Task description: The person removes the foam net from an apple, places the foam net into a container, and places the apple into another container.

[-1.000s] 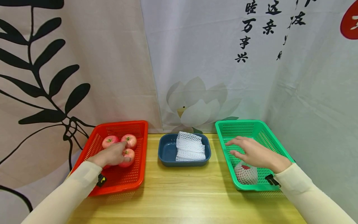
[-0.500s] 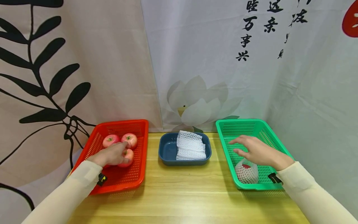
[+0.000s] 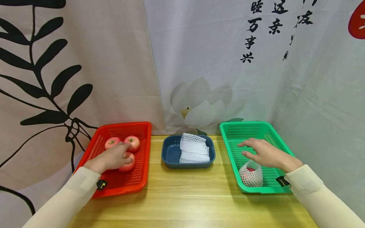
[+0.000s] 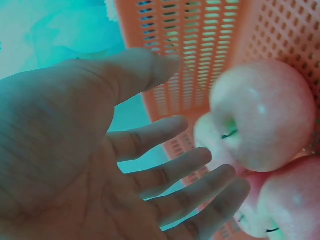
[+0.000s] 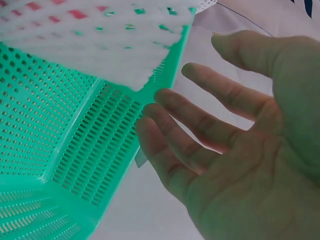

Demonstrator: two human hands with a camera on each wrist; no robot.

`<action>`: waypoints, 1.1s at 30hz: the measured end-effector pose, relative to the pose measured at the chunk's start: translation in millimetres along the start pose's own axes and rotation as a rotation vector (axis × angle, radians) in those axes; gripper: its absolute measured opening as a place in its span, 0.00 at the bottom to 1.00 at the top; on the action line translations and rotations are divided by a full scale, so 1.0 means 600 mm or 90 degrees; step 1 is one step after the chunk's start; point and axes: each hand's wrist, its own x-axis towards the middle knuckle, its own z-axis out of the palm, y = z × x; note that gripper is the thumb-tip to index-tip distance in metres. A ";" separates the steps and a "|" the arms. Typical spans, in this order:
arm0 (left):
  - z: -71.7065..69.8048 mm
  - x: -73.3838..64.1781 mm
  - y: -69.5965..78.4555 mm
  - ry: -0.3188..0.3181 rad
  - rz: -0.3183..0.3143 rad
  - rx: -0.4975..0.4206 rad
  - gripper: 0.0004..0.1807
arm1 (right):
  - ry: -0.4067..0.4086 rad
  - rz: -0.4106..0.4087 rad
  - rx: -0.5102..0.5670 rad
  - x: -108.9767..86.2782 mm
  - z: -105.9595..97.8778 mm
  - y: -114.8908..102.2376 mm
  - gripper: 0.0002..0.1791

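My left hand (image 3: 109, 158) hangs over the red basket (image 3: 148, 148) with its fingers spread loosely and nothing in its palm. Beneath and beyond it lie several red apples, among them one at the back left (image 3: 112, 142), one at the back right (image 3: 134, 143) and a front one (image 3: 128, 164) partly covered by the thumb. In the left wrist view the fingertips overlap the edge of the apples (image 4: 265, 115). My right hand (image 3: 266, 153), relaxed and holding nothing, is above the green basket (image 3: 242, 177). Just below it, an apple in a white foam net (image 3: 251, 176) rests at the basket's near end.
Between the baskets stands a dark blue dish (image 3: 171, 153) with a stack of white foam nets (image 3: 194, 152) in its right part. All three containers are on a wooden table (image 3: 188, 199). A printed cloth (image 3: 199, 57) hangs close behind them.
My left hand has drawn slightly left and back, and the front apple has shifted a little left. The right hand has drifted slightly to the right above the green basket.
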 end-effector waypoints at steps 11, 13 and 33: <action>0.016 -0.028 0.068 0.141 0.083 -0.005 0.28 | -0.045 0.025 0.025 -0.007 -0.001 0.018 0.24; 0.022 -0.032 0.084 0.164 0.102 -0.009 0.26 | -0.056 0.027 0.026 -0.008 -0.001 0.021 0.25; 0.117 -0.045 0.231 0.222 0.187 -0.076 0.16 | -0.220 0.076 0.124 -0.009 0.012 0.034 0.33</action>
